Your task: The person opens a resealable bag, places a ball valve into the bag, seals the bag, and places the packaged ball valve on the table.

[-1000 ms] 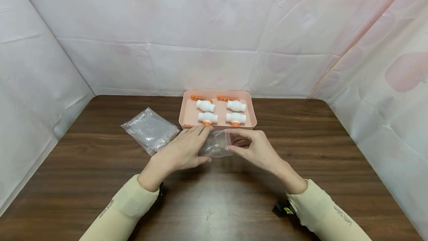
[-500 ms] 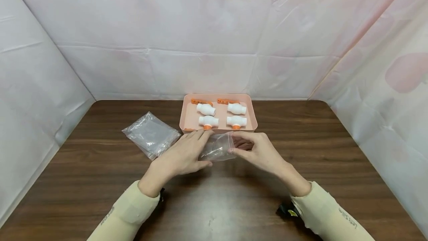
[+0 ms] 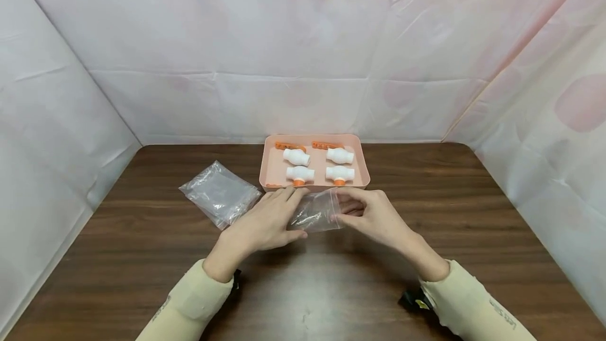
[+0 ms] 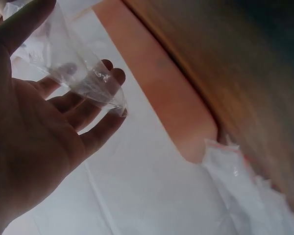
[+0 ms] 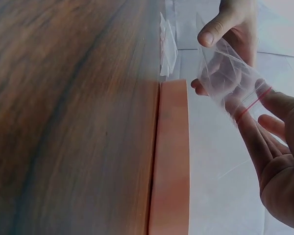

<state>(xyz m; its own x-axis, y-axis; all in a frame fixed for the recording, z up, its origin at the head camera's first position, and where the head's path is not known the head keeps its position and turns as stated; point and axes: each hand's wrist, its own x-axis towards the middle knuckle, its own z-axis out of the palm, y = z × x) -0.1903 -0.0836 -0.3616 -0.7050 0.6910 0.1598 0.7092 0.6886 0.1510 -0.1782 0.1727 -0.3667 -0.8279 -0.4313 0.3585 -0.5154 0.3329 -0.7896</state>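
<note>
one clear plastic zip bag (image 3: 316,213) is held up from both ends. the left hand (image 3: 267,220) has thumb and fingers closed lightly round its nine o'clock end, apparently to steady it; the right hand (image 3: 379,220) grips the red-lined mouth at three, thumb and fingers at opposite edges, i'd guess to keep it gaping. a pale pink rectangular tray (image 3: 318,164) of white fittings (image 3: 340,156) at twelve and a flat pile of clear bags (image 3: 220,191) at ten seem set for easy reach.

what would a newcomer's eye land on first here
Likely the pink tray near the far edge of the table, holding white fittings and orange handles. Next, the clear bag between the left hand and right hand, in front of the tray. Flat bags lie to the left.
</note>
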